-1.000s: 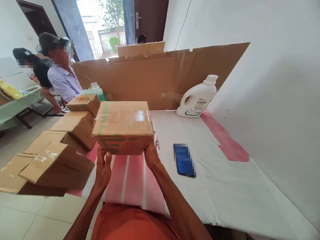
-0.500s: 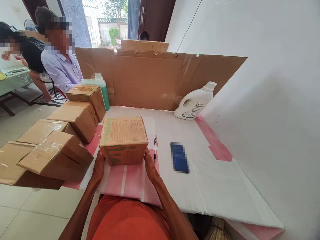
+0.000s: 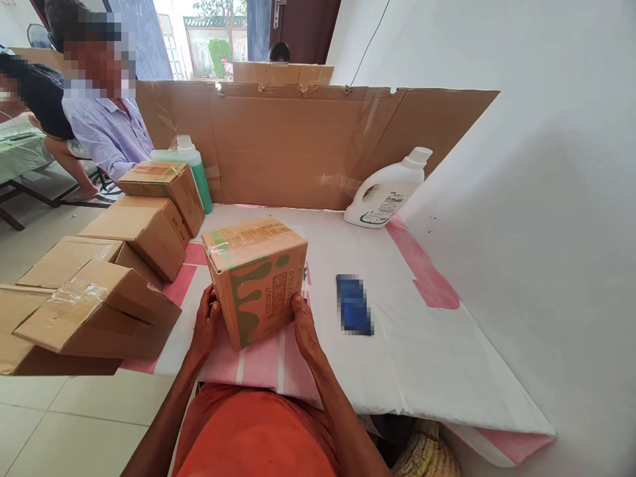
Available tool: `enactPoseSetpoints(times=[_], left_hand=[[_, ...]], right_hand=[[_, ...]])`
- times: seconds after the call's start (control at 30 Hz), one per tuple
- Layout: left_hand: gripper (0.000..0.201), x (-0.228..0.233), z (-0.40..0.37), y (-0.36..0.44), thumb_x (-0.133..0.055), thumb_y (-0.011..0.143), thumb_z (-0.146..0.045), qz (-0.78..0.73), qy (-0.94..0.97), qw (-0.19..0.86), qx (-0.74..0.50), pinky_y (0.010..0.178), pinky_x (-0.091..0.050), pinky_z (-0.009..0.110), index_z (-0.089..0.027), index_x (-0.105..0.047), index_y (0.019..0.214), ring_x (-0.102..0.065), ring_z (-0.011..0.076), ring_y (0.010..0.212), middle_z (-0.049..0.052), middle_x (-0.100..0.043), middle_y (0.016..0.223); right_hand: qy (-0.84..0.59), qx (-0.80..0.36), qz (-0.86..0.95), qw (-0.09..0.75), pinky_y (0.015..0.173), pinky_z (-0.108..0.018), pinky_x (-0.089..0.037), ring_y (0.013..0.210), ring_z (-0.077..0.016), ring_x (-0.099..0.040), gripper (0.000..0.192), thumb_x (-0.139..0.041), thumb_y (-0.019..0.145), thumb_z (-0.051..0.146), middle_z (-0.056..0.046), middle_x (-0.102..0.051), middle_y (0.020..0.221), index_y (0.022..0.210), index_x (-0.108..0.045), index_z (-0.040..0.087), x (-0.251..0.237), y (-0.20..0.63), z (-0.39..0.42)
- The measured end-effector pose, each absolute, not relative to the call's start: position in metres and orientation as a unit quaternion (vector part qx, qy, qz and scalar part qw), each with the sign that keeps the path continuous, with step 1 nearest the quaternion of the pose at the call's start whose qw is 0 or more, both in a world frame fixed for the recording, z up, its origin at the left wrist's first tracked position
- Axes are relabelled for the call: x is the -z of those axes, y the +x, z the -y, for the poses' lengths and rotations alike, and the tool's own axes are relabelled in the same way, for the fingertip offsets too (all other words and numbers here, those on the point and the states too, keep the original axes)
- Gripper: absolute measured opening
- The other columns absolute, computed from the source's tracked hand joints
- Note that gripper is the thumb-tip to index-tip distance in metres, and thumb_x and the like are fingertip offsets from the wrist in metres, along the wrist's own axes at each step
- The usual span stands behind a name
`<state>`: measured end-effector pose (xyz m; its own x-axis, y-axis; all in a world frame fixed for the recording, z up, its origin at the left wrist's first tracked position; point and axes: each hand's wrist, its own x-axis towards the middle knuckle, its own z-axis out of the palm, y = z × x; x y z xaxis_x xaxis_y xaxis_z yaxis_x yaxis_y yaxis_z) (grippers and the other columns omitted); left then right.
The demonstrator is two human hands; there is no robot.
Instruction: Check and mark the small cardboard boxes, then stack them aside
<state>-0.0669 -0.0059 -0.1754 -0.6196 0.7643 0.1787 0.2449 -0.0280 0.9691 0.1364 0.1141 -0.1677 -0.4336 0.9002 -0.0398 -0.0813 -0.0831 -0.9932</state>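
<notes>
While tilted, carton (image 3: 258,281) between both hands

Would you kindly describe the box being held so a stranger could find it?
On the white-covered table, right of the stacked brown boxes, stands a box between the left hand and right hand. Only it has green splashes.

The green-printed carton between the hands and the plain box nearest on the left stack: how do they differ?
The green-printed carton carries green blotches and the word COCONUT; the plain box is bare brown. The carton stands tilted on the table, gripped by the left hand and right hand; the box lies untouched atop other boxes. Both are taped cardboard.
</notes>
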Motion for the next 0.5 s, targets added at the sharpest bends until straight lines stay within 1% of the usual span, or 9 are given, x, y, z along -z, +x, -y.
enactPoseSetpoints(times=[0.1,0.17,0.23,0.33,0.43,0.5], left_hand=[[0.063,0.169,0.017,-0.059,-0.043,0.101,-0.074,-0.67,0.394,0.209,-0.593,0.103,-0.053,0.044,-0.023,-0.063,0.134,-0.065,0.0301,0.121,0.012,-0.07,0.131],[0.066,0.165,0.023,-0.054,-0.042,0.1,-0.076,-0.686,0.377,0.187,-0.593,0.097,-0.055,0.043,-0.022,-0.064,0.129,-0.067,0.0308,0.116,0.012,-0.071,0.128],[0.069,0.158,0.025,-0.051,-0.043,0.098,-0.078,-0.706,0.352,0.165,-0.592,0.097,-0.056,0.044,-0.022,-0.065,0.132,-0.068,0.0318,0.117,0.013,-0.072,0.127],[0.073,0.145,0.024,-0.046,-0.046,0.098,-0.077,-0.714,0.337,0.154,-0.594,0.107,-0.054,0.046,-0.022,-0.061,0.143,-0.064,0.0333,0.129,0.014,-0.07,0.138],[0.074,0.135,0.019,-0.045,-0.046,0.099,-0.073,-0.707,0.333,0.157,-0.604,0.123,-0.042,0.048,-0.022,-0.056,0.152,-0.052,0.0336,0.147,0.014,-0.063,0.151],[0.075,0.133,0.017,-0.046,-0.046,0.1,-0.071,-0.703,0.332,0.177,-0.603,0.13,-0.033,0.049,-0.021,-0.053,0.156,-0.044,0.0326,0.154,0.013,-0.059,0.155]], right_hand=[[-0.403,-0.626,0.554,0.372,0.101,-0.053,-0.057,0.115,-0.0359,-0.069,0.078,-0.044,0.093,0.088,-0.011,-0.079,0.122,0.12,-0.079,0.023,0.165,0.143,-0.117],[-0.419,-0.617,0.559,0.362,0.087,-0.049,-0.06,0.098,-0.0341,-0.071,0.08,-0.042,0.091,0.091,-0.01,-0.081,0.101,0.102,-0.081,0.022,0.164,0.144,-0.119],[-0.423,-0.609,0.568,0.358,0.076,-0.044,-0.06,0.086,-0.0317,-0.07,0.08,-0.043,0.088,0.093,-0.008,-0.079,0.083,0.086,-0.079,0.022,0.162,0.143,-0.121],[-0.415,-0.611,0.57,0.361,0.063,-0.04,-0.056,0.072,-0.0281,-0.068,0.077,-0.043,0.086,0.094,-0.006,-0.069,0.064,0.068,-0.067,0.024,0.161,0.137,-0.124],[-0.405,-0.627,0.568,0.347,0.053,-0.039,-0.05,0.06,-0.0264,-0.064,0.074,-0.041,0.088,0.094,-0.003,-0.06,0.054,0.059,-0.054,0.027,0.165,0.13,-0.124],[-0.407,-0.637,0.568,0.328,0.052,-0.041,-0.051,0.059,-0.028,-0.065,0.075,-0.037,0.089,0.094,-0.004,-0.06,0.053,0.059,-0.056,0.028,0.168,0.128,-0.123]])
